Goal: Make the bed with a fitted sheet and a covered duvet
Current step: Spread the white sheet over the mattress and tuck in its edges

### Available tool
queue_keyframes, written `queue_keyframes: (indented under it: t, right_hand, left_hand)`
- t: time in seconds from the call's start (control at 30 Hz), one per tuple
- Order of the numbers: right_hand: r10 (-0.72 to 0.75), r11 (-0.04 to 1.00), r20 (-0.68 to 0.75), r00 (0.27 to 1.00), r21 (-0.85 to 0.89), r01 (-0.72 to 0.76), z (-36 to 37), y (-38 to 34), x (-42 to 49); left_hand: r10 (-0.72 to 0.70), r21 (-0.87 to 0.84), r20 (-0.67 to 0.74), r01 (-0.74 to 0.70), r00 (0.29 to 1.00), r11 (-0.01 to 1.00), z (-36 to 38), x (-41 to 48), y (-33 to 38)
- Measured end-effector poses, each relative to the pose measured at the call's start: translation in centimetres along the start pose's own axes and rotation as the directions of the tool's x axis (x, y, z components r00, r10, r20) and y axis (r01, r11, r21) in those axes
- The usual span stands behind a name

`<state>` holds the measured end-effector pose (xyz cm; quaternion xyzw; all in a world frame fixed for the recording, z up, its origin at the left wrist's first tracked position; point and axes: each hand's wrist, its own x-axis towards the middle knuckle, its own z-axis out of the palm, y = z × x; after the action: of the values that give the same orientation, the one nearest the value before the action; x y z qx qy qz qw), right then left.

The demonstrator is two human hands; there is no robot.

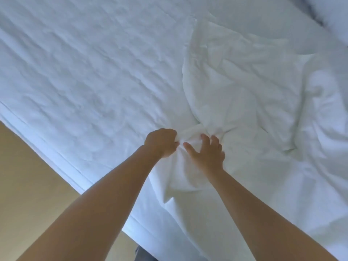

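Fingers (173,134) of the left hand (161,143) were curled into a fist round a gathered neck of the white sheet (235,87), gripping it firmly. Just beside it, the right hand (208,153) lay on the same gather with its fingers (204,138) spread and bent, tips pressed into the cloth and thumb stretched toward the left fist; whether they had caught a fold could not be told. From this pinch point the bulk of the sheet lay ahead and to the right of both hands, crumpled over the right part of the mattress (84,72), its long axis running away from the hands toward the far right of the bed. The quilted left part of the mattress was uncovered, and the left hand was the nearer to it and to the bed edge by the floor (28,176). A pull leftward across that bare part seemed the likely next move, led by the left hand. Counted: two hands, one bunched sheet, one mattress
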<state>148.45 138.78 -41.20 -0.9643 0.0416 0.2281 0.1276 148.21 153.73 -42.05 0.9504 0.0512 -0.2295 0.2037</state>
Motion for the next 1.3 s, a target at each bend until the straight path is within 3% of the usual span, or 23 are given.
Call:
queue_keyframes:
  t: [0.07, 0.1, 0.17, 0.23, 0.37, 0.47, 0.5, 0.57, 0.6, 0.63, 0.7, 0.77, 0.8, 0.87, 0.9, 0.97, 1.17, 1.3]
  right_hand:
    - [0.106, 0.968, 0.03, 0.994, 0.227, -0.11, -0.8, -2.2, -0.6]
    - [0.169, 0.898, 0.094, 0.981, 0.396, -0.193, -1.6, -3.7, -0.6]
    - [0.197, 0.643, 0.281, 0.939, 0.686, -0.341, -3.3, -7.3, -0.8]
    - [0.153, 0.441, 0.431, 0.889, 0.776, -0.451, -5.4, -12.1, -1.1]
    - [0.072, 0.477, 0.532, 0.844, 0.724, -0.498, -7.9, -22.1, -0.3]
    - [0.117, 0.459, 0.49, 0.864, 0.745, -0.484, -7.4, -29.3, 0.4]
    - [0.13, 0.36, 0.423, 0.897, 0.822, -0.44, -6.9, -31.9, 0.7]
    - [0.172, 0.022, 0.21, 0.962, 0.976, -0.216, -6.6, -37.8, 1.2]
    - [0.186, -0.099, 0.116, 0.976, 0.99, -0.099, -6.8, -40.8, 1.1]
    - [0.187, -0.129, 0.04, 0.982, 0.992, -0.015, -7.1, -43.6, 1.3]
    - [0.115, -0.061, -0.042, 0.992, 0.997, 0.049, -6.8, -48.4, 2.5]
    - [0.003, 0.024, 0.001, 1.0, 1.0, -0.001, -4.3, -51.7, 3.8]
    - [-0.071, 0.112, 0.053, 0.996, 0.993, -0.045, -2.4, -52.7, 4.2]
    - [-0.211, 0.401, 0.227, 0.951, 0.907, -0.128, 2.0, -52.9, 4.6]
    - [-0.232, 0.521, 0.311, 0.922, 0.84, -0.152, 4.0, -52.0, 4.6]
    - [-0.181, 0.651, 0.37, 0.911, 0.739, -0.171, 6.8, -48.9, 4.2]
    - [0.018, 0.724, 0.285, 0.958, 0.657, -0.209, 7.5, -35.3, 1.4]
    - [0.177, 0.767, 0.194, 0.965, 0.587, -0.259, 5.2, -23.9, -1.3]
  left_hand:
    - [0.044, -0.003, -0.116, -0.044, 0.992, 0.999, -3.1, -1.3, -0.6]
    - [0.039, -0.015, -0.171, -0.042, 0.984, 0.999, -5.0, -2.2, -1.3]
    - [-0.002, -0.05, -0.274, -0.012, 0.962, 0.999, -9.3, -4.5, -3.4]
    - [-0.017, -0.034, -0.369, 0.005, 0.929, 0.999, -13.5, -6.6, -6.1]
    - [0.034, -0.013, -0.464, -0.045, 0.885, 0.999, -20.2, -9.9, -11.2]
    - [0.042, -0.038, -0.467, -0.068, 0.883, 0.997, -24.2, -11.1, -16.3]
    - [0.035, -0.061, -0.476, -0.073, 0.879, 0.995, -25.5, -11.3, -18.5]
    - [-0.027, -0.163, -0.506, -0.064, 0.862, 0.984, -27.7, -11.2, -23.4]
    - [-0.084, -0.23, -0.524, -0.046, 0.848, 0.972, -28.5, -11.1, -25.9]
    - [-0.134, -0.279, -0.54, -0.026, 0.831, 0.96, -29.2, -10.8, -28.2]
    - [-0.239, -0.352, -0.554, 0.036, 0.797, 0.935, -30.3, -9.2, -32.9]
    - [-0.331, -0.355, -0.517, 0.154, 0.789, 0.922, -30.1, -7.0, -37.1]
    - [-0.374, -0.317, -0.466, 0.244, 0.802, 0.917, -29.4, -5.9, -38.9]
    - [-0.441, -0.254, -0.305, 0.374, 0.844, 0.892, -26.8, -4.4, -41.0]
    - [-0.451, -0.234, -0.218, 0.402, 0.866, 0.885, -25.1, -3.9, -41.3]
    - [-0.41, -0.178, -0.128, 0.385, 0.903, 0.905, -21.7, -3.0, -40.6]
    - [-0.172, -0.136, -0.09, 0.159, 0.981, 0.978, -15.1, -2.1, -31.7]
    - [0.056, -0.09, 0.043, -0.052, 0.997, 0.995, -11.3, -2.9, -21.6]
